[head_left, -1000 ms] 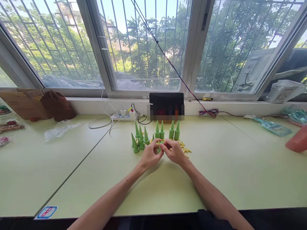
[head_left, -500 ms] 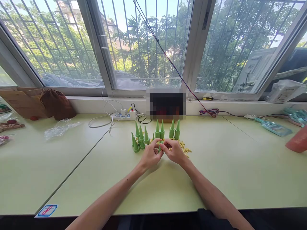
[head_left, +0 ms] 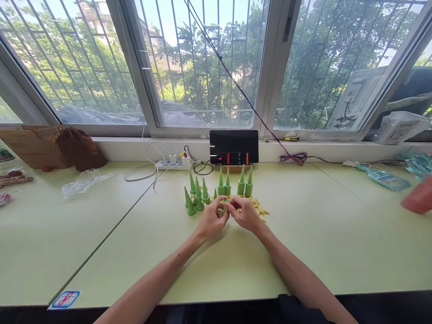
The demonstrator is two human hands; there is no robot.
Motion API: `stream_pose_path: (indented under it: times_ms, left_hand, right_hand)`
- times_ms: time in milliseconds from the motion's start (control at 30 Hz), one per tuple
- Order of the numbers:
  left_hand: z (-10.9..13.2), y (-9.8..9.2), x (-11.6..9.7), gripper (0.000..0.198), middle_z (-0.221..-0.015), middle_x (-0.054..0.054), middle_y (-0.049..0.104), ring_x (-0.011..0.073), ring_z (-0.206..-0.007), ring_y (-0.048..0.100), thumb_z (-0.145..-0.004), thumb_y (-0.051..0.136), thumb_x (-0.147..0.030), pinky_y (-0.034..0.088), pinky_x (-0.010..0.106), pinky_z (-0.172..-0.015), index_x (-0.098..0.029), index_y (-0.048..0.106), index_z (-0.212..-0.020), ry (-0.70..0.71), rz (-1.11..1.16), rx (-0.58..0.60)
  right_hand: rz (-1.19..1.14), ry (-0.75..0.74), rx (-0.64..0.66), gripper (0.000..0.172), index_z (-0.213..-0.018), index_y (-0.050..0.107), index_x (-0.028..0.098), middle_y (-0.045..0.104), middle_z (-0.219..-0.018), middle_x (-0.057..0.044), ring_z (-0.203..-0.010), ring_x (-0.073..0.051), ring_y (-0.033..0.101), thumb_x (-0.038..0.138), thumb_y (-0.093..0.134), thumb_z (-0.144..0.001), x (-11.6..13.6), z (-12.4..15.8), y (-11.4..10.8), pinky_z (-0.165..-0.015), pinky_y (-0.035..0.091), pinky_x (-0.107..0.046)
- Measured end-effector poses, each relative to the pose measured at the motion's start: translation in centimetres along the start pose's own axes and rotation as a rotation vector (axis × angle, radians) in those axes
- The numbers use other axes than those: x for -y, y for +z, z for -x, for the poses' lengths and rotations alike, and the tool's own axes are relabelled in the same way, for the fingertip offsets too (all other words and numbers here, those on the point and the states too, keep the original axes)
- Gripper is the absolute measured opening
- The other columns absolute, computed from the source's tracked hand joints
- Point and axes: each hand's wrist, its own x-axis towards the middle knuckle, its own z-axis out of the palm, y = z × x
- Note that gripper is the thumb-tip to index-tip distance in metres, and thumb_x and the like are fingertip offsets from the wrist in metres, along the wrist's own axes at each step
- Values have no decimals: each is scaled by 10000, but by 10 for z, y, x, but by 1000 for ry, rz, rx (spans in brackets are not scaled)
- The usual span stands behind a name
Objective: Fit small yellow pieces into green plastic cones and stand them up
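Note:
In the head view my left hand (head_left: 213, 219) is closed, its fingers curled around a small green plastic spike (head_left: 225, 209), mostly covered by the fingers. My right hand (head_left: 246, 213) pinches at the same spike from the other side, thumb and fingertips together; whether a small yellow piece is also between them is hidden. A cluster of green spikes (head_left: 198, 194) stands point up, left of and beyond my hands. Two more green spikes (head_left: 221, 183) stand behind the hands, and another pair of spikes (head_left: 249, 185) is farther right. Small yellow plastic pieces (head_left: 260, 209) lie scattered beside my right hand.
A dark-screened device (head_left: 232, 139) leans by the window sill behind the spikes. Left of it is a white power strip (head_left: 173, 163) with cables. Crumpled clear plastic (head_left: 89, 182) and a brown bag (head_left: 79, 148) lie far left. A red object (head_left: 418, 198) sits at the right edge.
Both hands stay almost in place, fingers still pinched around the spike. The view has shifted very slightly, and the screen behind, blurred before, now shows plainly.

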Motion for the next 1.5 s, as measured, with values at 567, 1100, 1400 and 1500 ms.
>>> stream_pose_path:
  times_ms: [567,1100,1400,1500]
  left_hand:
    - [-1,0,3,448,-793,-16,619,35,-419,366,-799,554,-250,278,188,-450,-177,467,-1233,18,-23,34]
    - [-4,-5,-1,459,-870,-11,507,16,-425,377,-840,580,-405,319,177,-436,-220,453,-1240,-9,41,-78]
    - [-5,-4,3,387,-752,-46,449,37,-437,359,-859,558,-420,286,173,-431,-213,486,-1177,37,-19,-122]
    - [-5,-4,3,360,-715,-57,438,42,-442,348,-850,569,-404,281,175,-437,-210,500,-1145,51,-31,-139]
  right_hand:
    - [54,1,-32,295,-662,477,185,492,-587,27,-524,-97,399,347,509,-906,-2,-1,0,-510,326,-231]
    - [74,1,-62,279,-733,528,191,563,-653,1,-558,-115,472,372,469,-936,-2,-2,-1,-535,371,-235]
    - [113,7,-46,287,-746,531,190,543,-639,6,-547,-119,449,353,428,-958,-4,-2,-1,-538,348,-242]
    - [145,14,-37,295,-724,502,195,506,-621,12,-540,-121,418,336,408,-965,-5,-2,-2,-535,325,-246]
